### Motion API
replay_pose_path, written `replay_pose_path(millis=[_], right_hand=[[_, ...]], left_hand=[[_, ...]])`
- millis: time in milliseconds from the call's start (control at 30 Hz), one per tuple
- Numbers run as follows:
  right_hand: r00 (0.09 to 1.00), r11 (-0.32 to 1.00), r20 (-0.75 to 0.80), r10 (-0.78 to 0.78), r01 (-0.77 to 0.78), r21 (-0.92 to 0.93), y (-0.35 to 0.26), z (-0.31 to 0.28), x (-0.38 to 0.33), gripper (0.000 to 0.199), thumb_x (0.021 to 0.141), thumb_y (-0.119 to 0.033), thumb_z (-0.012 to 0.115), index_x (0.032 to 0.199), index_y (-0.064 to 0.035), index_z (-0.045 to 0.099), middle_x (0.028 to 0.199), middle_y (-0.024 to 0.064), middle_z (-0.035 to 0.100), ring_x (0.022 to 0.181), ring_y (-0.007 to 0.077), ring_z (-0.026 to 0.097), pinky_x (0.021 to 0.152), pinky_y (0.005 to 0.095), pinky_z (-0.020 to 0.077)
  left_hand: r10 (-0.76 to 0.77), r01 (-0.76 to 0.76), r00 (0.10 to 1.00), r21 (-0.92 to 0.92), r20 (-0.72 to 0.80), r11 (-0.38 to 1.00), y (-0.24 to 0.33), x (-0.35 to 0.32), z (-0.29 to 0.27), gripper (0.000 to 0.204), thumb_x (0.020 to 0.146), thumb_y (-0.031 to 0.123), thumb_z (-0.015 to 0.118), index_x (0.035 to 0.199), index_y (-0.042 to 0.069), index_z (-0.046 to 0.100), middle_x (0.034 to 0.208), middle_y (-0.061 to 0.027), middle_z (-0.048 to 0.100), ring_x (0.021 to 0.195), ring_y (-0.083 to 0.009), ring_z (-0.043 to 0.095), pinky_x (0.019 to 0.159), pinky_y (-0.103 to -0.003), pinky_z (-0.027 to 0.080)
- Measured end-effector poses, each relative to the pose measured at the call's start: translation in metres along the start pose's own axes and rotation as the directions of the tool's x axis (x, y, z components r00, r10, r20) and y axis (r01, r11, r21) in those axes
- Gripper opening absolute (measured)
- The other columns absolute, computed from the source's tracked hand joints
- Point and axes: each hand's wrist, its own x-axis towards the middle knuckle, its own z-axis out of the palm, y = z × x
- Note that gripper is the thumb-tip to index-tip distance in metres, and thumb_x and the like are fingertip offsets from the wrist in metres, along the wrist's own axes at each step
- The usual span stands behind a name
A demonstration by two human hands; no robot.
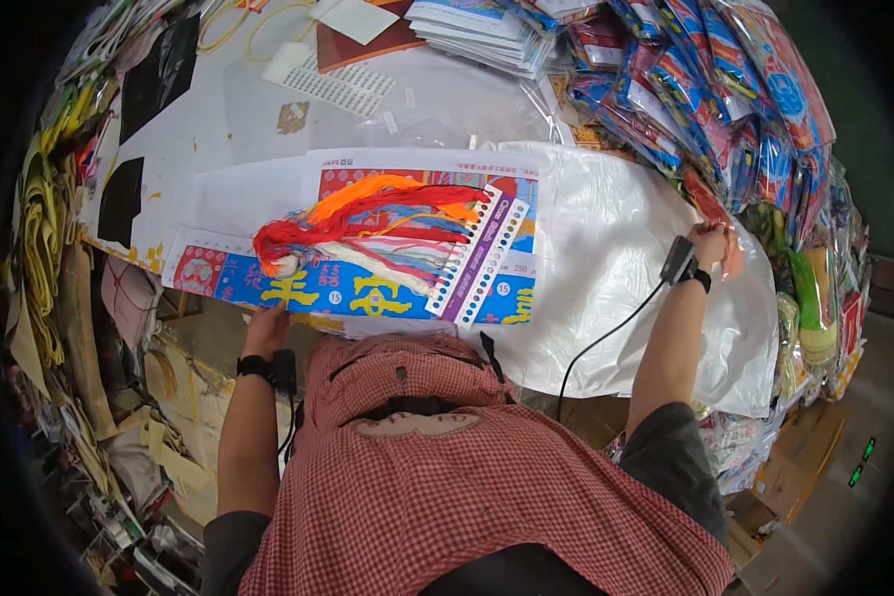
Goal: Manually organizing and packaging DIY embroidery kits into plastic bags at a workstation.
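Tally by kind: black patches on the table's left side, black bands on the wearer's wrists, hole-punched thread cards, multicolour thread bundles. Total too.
Black patches: 2
Black wrist bands: 2
Hole-punched thread card: 1
Multicolour thread bundle: 1
Total: 6

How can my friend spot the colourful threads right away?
Find the big white table, then the blue-and-red printed sheet with the left hand at its near edge. On that sheet lies the thread bunch: long, loose strands, mostly red and orange, fanning toward a white card with a purple stripe. Unlike the flat sheet and card, it's stringy.
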Motion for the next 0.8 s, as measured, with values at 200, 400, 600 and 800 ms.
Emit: replay_pose_path(millis=[200,400,600,800], right_hand=[[0.926,0.924,-0.029,-0.375,0.372,-0.092,-0.065,0.135,-0.193,0.007,0.085,-0.007,0.050,0.091,-0.0032,0.051,0.078,0.0047,0.057,0.061,0.0116,0.054,0.053,0.0218,0.0433],[0.931,0.993,0.364,0.032,-0.070,0.093,-0.045,0.203,-0.311,0.021,0.082,-0.008,0.046,0.100,0.0009,0.052,0.091,0.0087,0.060,0.079,0.0181,0.060,0.067,0.0290,0.0500],[0.665,0.746,0.680,0.308,0.275,-0.606,0.064,0.238,-0.364,0.020,0.081,-0.017,0.051,0.087,0.0008,0.058,0.084,0.0128,0.061,0.077,0.0200,0.061,0.067,0.0316,0.0477],[0.468,0.391,0.656,0.592,0.545,-0.742,0.103,0.167,-0.413,0.035,0.083,-0.032,0.050,0.083,0.0027,0.058,0.076,0.0215,0.062,0.077,0.0375,0.060,0.070,0.0428,0.0464]], left_hand=[[-0.104,0.104,0.994,-0.025,-0.017,0.994,-0.005,0.009,0.009,0.022,0.081,0.007,0.061,0.101,0.008,0.050,0.090,-0.0046,0.058,0.079,-0.0175,0.058,0.064,-0.027,0.047],[-0.177,0.180,0.981,-0.036,0.074,0.983,-0.006,0.016,0.004,0.020,0.080,0.008,0.063,0.098,0.005,0.053,0.092,-0.0061,0.060,0.084,-0.0190,0.059,0.065,-0.025,0.048],[-0.212,0.219,0.972,-0.060,0.105,0.974,-0.005,0.021,0.018,0.021,0.080,0.008,0.063,0.098,0.005,0.054,0.092,-0.0064,0.061,0.084,-0.0193,0.060,0.066,-0.025,0.048],[-0.209,0.217,0.967,-0.046,0.148,0.975,0.000,0.011,0.026,0.018,0.081,0.007,0.060,0.097,0.004,0.054,0.091,-0.0065,0.061,0.083,-0.0196,0.061,0.065,-0.024,0.049]])
